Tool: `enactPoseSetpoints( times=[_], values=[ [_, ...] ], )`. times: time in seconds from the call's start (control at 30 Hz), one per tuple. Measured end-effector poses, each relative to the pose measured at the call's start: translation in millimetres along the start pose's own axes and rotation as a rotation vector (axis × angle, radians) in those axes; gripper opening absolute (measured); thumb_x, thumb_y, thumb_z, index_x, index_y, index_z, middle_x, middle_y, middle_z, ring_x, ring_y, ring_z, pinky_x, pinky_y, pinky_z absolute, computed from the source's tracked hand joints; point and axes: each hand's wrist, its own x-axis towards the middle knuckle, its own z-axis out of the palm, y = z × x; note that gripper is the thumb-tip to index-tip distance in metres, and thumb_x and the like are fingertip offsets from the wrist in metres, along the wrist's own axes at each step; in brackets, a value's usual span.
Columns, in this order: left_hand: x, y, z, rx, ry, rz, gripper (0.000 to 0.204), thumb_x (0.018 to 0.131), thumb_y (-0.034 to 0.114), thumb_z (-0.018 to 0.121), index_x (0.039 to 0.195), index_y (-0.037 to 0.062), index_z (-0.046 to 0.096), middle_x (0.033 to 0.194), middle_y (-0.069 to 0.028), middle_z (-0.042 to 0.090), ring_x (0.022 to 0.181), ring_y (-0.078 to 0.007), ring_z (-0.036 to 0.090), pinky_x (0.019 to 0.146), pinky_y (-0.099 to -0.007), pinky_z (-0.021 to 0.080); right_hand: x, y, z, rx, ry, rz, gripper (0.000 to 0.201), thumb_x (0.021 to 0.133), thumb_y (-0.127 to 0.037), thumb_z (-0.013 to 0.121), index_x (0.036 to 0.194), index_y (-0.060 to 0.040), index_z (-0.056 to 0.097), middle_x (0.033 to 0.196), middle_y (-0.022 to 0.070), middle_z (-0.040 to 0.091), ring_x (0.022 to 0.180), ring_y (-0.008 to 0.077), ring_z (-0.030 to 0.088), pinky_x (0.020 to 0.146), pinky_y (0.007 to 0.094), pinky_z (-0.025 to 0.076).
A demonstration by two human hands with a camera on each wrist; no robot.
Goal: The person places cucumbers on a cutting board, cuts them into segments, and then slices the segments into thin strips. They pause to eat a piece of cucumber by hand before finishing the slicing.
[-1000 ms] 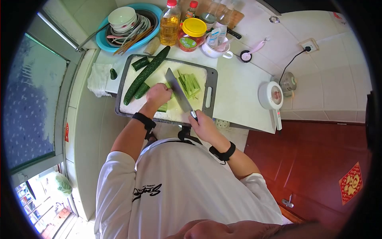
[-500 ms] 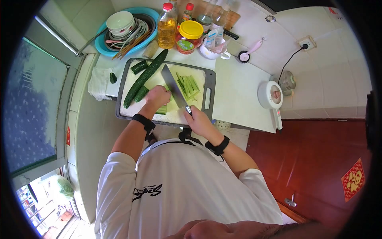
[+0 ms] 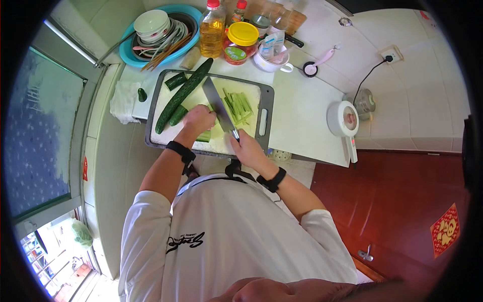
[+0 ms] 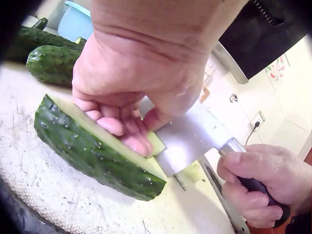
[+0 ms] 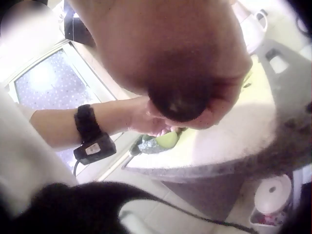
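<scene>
My right hand [image 3: 248,148] grips the dark handle of a broad-bladed kitchen knife [image 3: 219,106] over the cutting board [image 3: 221,145]. Close beside the blade, my left hand [image 3: 199,119] has its fingers curled, pinching a pale cucumber piece [image 4: 156,144] against the board. A halved cucumber chunk [image 4: 95,146], dark skin outward, lies next to those fingertips in the left wrist view. Cut cucumber sticks [image 3: 238,106] are heaped right of the blade. Left of it lie a whole cucumber [image 3: 183,97] and shorter cucumber pieces [image 3: 178,116]. In the right wrist view, the knife's handle end [image 5: 179,103] hides the blade.
Behind the board stand an oil bottle [image 3: 212,32], a yellow-lidded jar [image 3: 240,45] and a white cup [image 3: 270,63]. A blue basin [image 3: 127,52] of dishes is at the back left. A small white pot [image 3: 342,119] sits at the counter's right end; a white cloth [image 3: 126,100] lies left.
The knife and my right hand have shifted a little to the left, bringing the blade nearer my left hand. My left hand stays in nearly the same place on the board.
</scene>
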Motion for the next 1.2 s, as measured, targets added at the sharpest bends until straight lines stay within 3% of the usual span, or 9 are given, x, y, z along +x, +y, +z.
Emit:
enactPoseSetpoints(
  times=[0.17, 0.37, 0.43, 0.53, 0.83, 1.07, 1.2],
  values=[
    [-1.6, 3.7, -3.8, 0.004, 0.003, -0.015, 0.03, 0.084, 0.029, 0.053, 0.073, 0.0086, 0.072, 0.07, -0.0048, 0.072, 0.07, -0.0173, 0.071, 0.072, -0.0318, 0.055, 6.9, -5.9, -4.1, -0.012, 0.008, -0.004, 0.036, 0.098, -0.033, 0.053, 0.095, 0.0029, 0.05, 0.079, 0.0285, 0.063, 0.076, 0.047, 0.062, 0.067, 0.0502, 0.049],
    [-1.6, -2.6, -0.9, -0.012, 0.017, 0.011, 0.028, 0.082, 0.027, 0.053, 0.072, 0.0076, 0.072, 0.07, -0.0059, 0.072, 0.071, -0.0191, 0.071, 0.073, -0.0326, 0.055, -36.7, -5.1, -22.8, 0.004, -0.032, -0.025, 0.032, 0.097, -0.029, 0.055, 0.093, 0.0023, 0.049, 0.076, 0.0281, 0.061, 0.074, 0.047, 0.061, 0.064, 0.0507, 0.047],
    [-1.9, -0.7, -1.4, -0.029, 0.019, -0.001, 0.028, 0.081, 0.026, 0.053, 0.071, 0.007, 0.072, 0.07, -0.0069, 0.071, 0.072, -0.0203, 0.072, 0.073, -0.0332, 0.055, -44.7, -2.3, -26.6, 0.007, -0.053, 0.005, 0.027, 0.098, -0.026, 0.055, 0.092, 0.0006, 0.051, 0.075, 0.0229, 0.058, 0.072, 0.0412, 0.059, 0.064, 0.0452, 0.046],
    [1.7, -3.2, -0.4, -0.014, -0.001, 0.001, 0.028, 0.081, 0.026, 0.053, 0.071, 0.0069, 0.072, 0.072, -0.0071, 0.072, 0.073, -0.0202, 0.072, 0.074, -0.0333, 0.055, -49.1, -10.7, -32.4, -0.034, -0.071, 0.006, 0.027, 0.099, -0.026, 0.054, 0.092, 0.0008, 0.051, 0.076, 0.0227, 0.058, 0.072, 0.0418, 0.059, 0.064, 0.0449, 0.046],
    [-7.3, 1.5, -4.4, -0.132, -0.01, 0.014, 0.03, 0.087, 0.024, 0.052, 0.078, 0.004, 0.072, 0.072, -0.0061, 0.073, 0.065, -0.0162, 0.071, 0.068, -0.0306, 0.056, 10.0, -1.1, 2.0, -0.067, 0.05, -0.015, 0.035, 0.098, -0.032, 0.051, 0.097, 0.003, 0.052, 0.078, 0.028, 0.064, 0.076, 0.0466, 0.064, 0.067, 0.0534, 0.05],
    [-7.8, 6.2, -3.4, 0.016, -0.018, 0.033, 0.034, 0.09, 0.027, 0.051, 0.074, 0.0055, 0.071, 0.072, -0.0047, 0.073, 0.065, -0.0159, 0.07, 0.068, -0.0306, 0.055, -5.9, -3.7, -21.1, -0.067, 0.099, 0.005, 0.032, 0.097, -0.03, 0.054, 0.095, 0.0022, 0.052, 0.076, 0.0275, 0.063, 0.073, 0.0464, 0.063, 0.065, 0.0538, 0.049],
    [-1.6, 3.3, -0.6, 0.045, 0.006, 0.002, 0.031, 0.088, 0.028, 0.053, 0.072, 0.008, 0.072, 0.072, -0.0047, 0.073, 0.068, -0.0174, 0.071, 0.072, -0.0331, 0.055, -22.9, -13.7, -22.7, -0.074, 0.024, 0.031, 0.031, 0.097, -0.028, 0.054, 0.093, 0.0018, 0.051, 0.074, 0.0264, 0.062, 0.071, 0.0456, 0.062, 0.063, 0.0513, 0.048]
  ],
)
